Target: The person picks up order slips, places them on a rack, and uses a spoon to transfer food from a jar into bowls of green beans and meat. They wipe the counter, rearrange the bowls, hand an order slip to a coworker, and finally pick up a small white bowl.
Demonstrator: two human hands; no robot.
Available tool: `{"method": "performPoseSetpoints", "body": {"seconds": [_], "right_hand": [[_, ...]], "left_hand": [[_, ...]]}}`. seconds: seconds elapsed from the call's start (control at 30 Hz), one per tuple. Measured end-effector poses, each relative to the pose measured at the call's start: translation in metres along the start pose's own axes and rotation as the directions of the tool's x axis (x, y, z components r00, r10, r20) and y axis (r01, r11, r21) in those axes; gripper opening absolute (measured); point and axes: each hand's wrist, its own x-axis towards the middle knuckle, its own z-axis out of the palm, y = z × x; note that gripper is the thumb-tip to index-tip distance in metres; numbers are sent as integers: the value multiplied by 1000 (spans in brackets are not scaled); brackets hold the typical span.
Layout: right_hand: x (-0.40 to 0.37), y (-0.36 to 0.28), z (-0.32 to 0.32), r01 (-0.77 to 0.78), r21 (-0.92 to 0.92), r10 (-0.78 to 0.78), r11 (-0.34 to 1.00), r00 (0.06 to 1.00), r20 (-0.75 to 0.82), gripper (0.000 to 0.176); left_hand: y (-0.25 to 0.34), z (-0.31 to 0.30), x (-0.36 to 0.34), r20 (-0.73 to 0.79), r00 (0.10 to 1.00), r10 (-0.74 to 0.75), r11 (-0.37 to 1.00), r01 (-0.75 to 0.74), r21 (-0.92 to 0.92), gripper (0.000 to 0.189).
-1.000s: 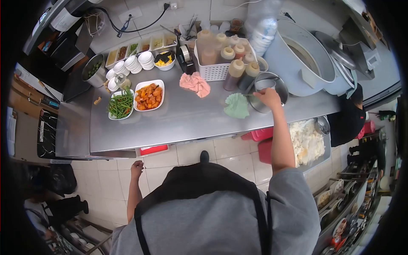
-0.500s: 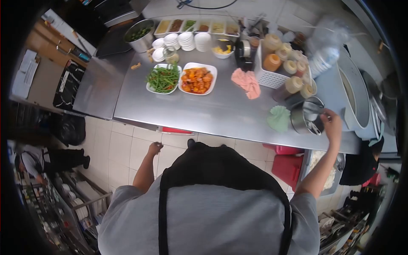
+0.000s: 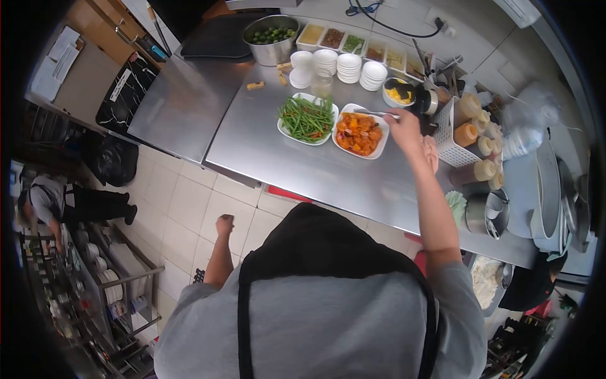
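My right hand (image 3: 404,129) is closed on a slim metal utensil (image 3: 377,113), whose far end reaches over the back rim of a white square dish (image 3: 377,151). Chunky orange-red food (image 3: 358,132) fills that dish. Just left of it stands a second white dish (image 3: 285,131) heaped with green beans (image 3: 307,118). Out in front of the counter, low over the floor, my left hand (image 3: 225,223) hangs with curled fingers and nothing visible in it. A pink cloth (image 3: 430,153) lies partly hidden behind my right forearm.
Along the back are stacked white saucers (image 3: 348,67), a glass jar (image 3: 322,82) and a topping tray (image 3: 353,44). A basket (image 3: 447,136) of sauce bottles and a metal pot (image 3: 478,218) stand right. A pot of green produce (image 3: 271,38) is at back left. Another person (image 3: 53,202) stands far left.
My right hand has left the metal pot with the utensil and moved left to the orange dish. My view has turned rightward, and my left hand still hangs low.
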Motion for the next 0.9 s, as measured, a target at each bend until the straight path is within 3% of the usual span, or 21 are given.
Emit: {"method": "performPoseSetpoints", "body": {"seconds": [0.07,0.13,0.27,0.4,0.47,0.53,0.73,0.83,0.9], "right_hand": [[11,-16,29,-46,-67,48,997,998,36,21],[17,-31,50,-170,-125,177,978,983,48,21],[24,-44,70,-220,-185,235,958,970,59,21],[29,-44,87,-202,-201,221,959,973,73,21],[30,-47,94,-228,-210,243,951,969,48,20],[31,-51,99,-248,-213,266,945,962,57,20],[31,-60,112,-254,-197,277,947,956,96,20],[27,-58,114,-182,-196,193,964,980,39,16],[24,-57,111,26,-177,-40,984,996,-77,13]], "left_hand": [[-13,-25,31,-173,985,-13,962,-35,-271,18],[18,-58,31,-269,963,3,904,-117,-410,12],[93,-95,31,-357,915,188,783,-359,-509,14],[183,-87,14,-282,885,371,696,-466,-546,18],[226,-69,0,-158,880,448,675,-449,-585,21],[255,-45,-6,-101,826,555,649,-506,-568,20],[308,3,-18,27,784,621,670,-512,-538,18],[316,14,-15,67,791,609,667,-464,-583,17],[318,18,-11,81,785,614,667,-461,-586,17]]}}
